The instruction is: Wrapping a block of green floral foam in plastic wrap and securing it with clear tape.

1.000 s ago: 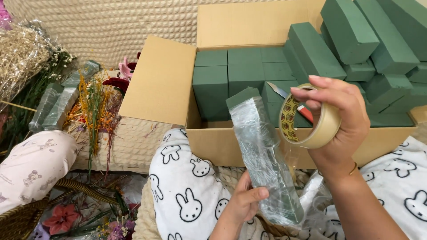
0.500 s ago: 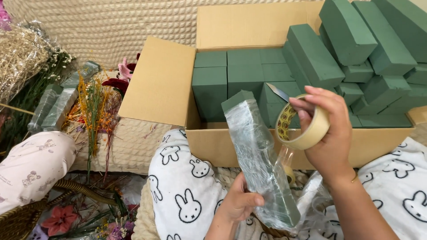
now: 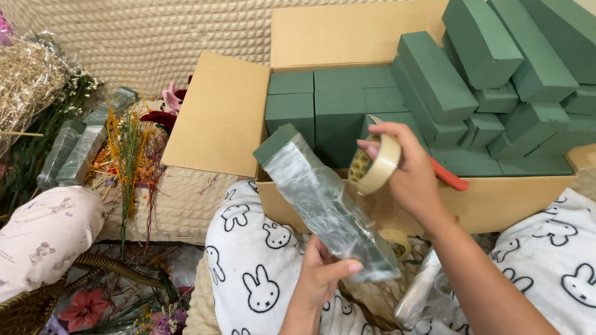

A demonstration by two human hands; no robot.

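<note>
My left hand (image 3: 323,274) grips the lower end of a green foam brick wrapped in clear film (image 3: 323,200), held tilted over my lap. My right hand (image 3: 410,174) holds a roll of clear tape (image 3: 374,165) just right of the brick, with a strip running down toward the brick's lower end. A red-handled tool (image 3: 448,177) sticks out behind my right hand. Behind both hands stands an open cardboard box (image 3: 217,118) filled with bare green foam bricks (image 3: 338,105).
More green foam bricks (image 3: 496,68) are stacked at the right. A second tape roll (image 3: 396,241) lies under my right arm. Dried and orange flowers (image 3: 127,142), wrapped bricks (image 3: 77,149) and a wicker basket (image 3: 37,304) lie at the left. Another person's patterned sleeve (image 3: 43,236) rests nearby.
My right hand has moved left and slightly down with the tape roll, closer to the wrapped brick. The left hand has shifted the brick a little to the left.
</note>
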